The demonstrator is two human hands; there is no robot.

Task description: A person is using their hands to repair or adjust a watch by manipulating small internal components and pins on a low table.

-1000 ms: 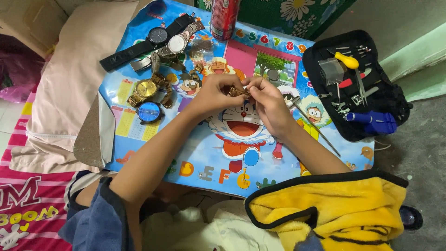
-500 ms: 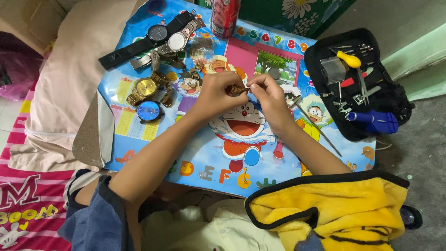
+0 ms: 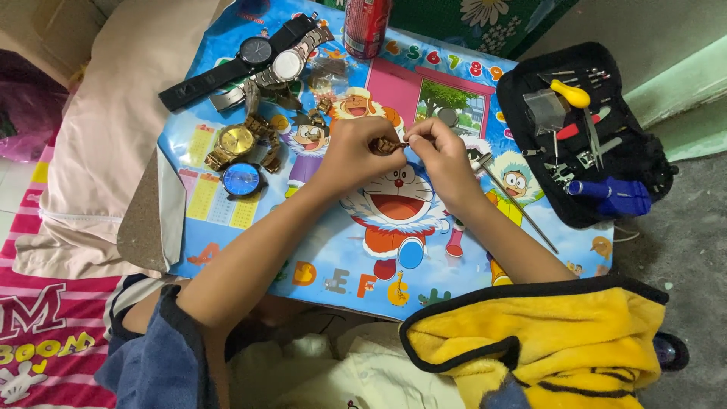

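I look down on a low cartoon-printed table top [image 3: 424, 257], bright blue, that fills most of my view. A yellow cloth with black trim [image 3: 530, 341] lies over its near right corner, and a cream pillow [image 3: 113, 129] sits along the left edge. At the far right, an open black tool case [image 3: 591, 144] holds small tools, a yellow-handled one and a blue one among them. A red can [image 3: 367, 26] stands at the far edge. To the left of my hands lie several watches: a black-strapped one [image 3: 254, 53], a silver one [image 3: 288, 67], a gold one [image 3: 235, 140] and a blue-faced one [image 3: 242, 179]. My left hand [image 3: 352, 151] and right hand [image 3: 439, 151] meet above the middle of the table. Fingers of both pinch together on a small bronze-coloured watch band piece [image 3: 390, 144], held between them just above the surface.
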